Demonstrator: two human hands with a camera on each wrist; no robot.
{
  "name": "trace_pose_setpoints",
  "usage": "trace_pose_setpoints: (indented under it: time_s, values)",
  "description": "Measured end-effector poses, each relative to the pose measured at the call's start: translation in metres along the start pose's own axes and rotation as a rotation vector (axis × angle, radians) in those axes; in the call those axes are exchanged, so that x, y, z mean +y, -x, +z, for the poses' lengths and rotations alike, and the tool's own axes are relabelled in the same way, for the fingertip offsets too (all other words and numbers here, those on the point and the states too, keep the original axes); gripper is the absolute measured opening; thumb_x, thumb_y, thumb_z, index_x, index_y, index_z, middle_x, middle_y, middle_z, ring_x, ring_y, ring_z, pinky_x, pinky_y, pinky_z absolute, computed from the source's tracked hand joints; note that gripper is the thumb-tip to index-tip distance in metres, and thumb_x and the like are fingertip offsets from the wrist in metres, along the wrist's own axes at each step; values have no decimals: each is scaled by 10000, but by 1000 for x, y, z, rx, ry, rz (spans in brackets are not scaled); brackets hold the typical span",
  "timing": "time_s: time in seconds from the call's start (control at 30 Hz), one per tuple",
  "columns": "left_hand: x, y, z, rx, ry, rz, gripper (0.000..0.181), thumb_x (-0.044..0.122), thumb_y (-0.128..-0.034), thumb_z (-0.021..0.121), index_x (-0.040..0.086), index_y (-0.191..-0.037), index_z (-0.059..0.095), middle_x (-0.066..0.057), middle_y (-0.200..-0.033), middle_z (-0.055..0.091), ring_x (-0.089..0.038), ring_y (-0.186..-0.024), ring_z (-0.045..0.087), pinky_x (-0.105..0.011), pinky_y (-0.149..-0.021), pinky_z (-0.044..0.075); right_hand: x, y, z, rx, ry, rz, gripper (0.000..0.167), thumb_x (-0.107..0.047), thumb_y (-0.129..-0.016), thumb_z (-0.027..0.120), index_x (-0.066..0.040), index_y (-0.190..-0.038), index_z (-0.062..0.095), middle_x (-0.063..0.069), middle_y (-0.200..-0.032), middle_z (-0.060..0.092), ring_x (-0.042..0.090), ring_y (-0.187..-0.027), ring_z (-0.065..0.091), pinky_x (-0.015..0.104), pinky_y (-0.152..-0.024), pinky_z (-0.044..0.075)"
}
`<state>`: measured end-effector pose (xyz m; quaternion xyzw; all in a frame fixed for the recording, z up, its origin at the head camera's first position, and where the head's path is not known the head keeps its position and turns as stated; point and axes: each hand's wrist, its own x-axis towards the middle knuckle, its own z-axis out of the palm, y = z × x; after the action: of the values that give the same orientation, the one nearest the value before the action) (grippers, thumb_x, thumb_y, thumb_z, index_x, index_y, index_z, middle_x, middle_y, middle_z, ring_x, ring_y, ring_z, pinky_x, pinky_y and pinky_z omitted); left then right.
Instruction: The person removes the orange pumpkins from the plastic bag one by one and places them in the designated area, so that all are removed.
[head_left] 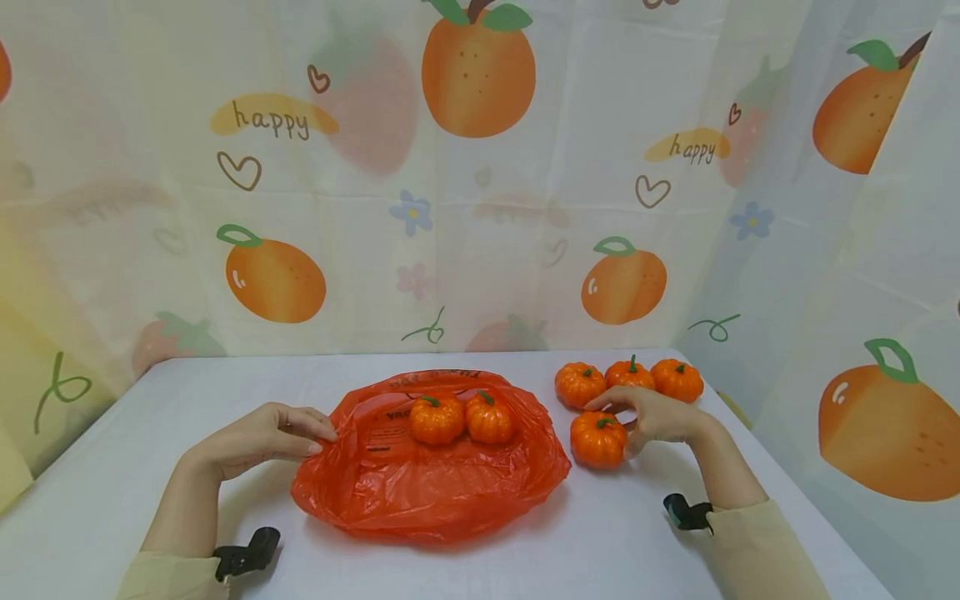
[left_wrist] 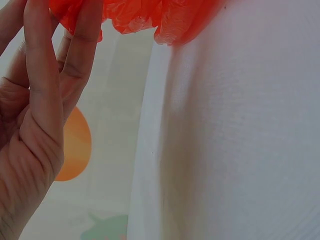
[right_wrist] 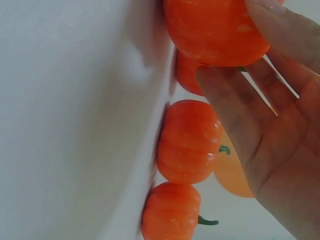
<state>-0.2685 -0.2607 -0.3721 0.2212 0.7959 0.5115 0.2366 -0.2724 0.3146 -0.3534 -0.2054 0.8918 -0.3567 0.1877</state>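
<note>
A red plastic bag [head_left: 442, 500] lies spread on the table, its mouth facing up, with two small orange pumpkins [head_left: 437, 419] inside. At the bag's left rim, my left hand [head_left: 266, 437] pinches the plastic between thumb and fingers; the left wrist view shows the crumpled bag edge [left_wrist: 135, 17] at the fingertips. To the right of the bag, my right hand [head_left: 660, 417] holds another small pumpkin [head_left: 597, 442], thumb on the near side and fingers behind it. Close up, the right wrist view shows this pumpkin [right_wrist: 215, 32] between thumb and fingers.
Three more small pumpkins [head_left: 579, 385] stand in a row behind my right hand, near the table's far right corner. A white cloth covers the table [head_left: 600, 542]. Behind it hangs a fruit-printed curtain [head_left: 465, 217], which continues along the right side.
</note>
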Motion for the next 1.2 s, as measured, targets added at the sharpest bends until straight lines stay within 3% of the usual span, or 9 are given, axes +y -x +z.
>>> trace_pose_setpoints:
  time_s: [0.3,0.57,1.2]
  values:
    - [-1,-1,0,7,-13,-10,245,171,-936,632,79,-1140,733,-3,-1202,666,-21,-1108,582,-273,-899,564,-1,2,2,-2,-9,22,725,37,-628,729,-113,-1318,566,139,-1376,539,352,-1296,471,482,-1007,526]
    - [1,-1,1,5,-15,-10,271,171,-936,628,41,-1157,719,66,-1162,674,-11,-1103,577,-271,-897,563,-1,2,0,-9,2,8,721,49,-623,701,-115,-1313,571,134,-1369,555,366,-1302,480,495,-1017,517]
    - [0,-1,0,2,-8,-6,261,169,-937,628,64,-1155,726,54,-1171,675,-20,-1108,581,-267,-900,563,-15,6,-6,-27,-9,-31,741,135,-643,576,-41,-1363,549,190,-1418,545,454,-1357,449,578,-1036,476]
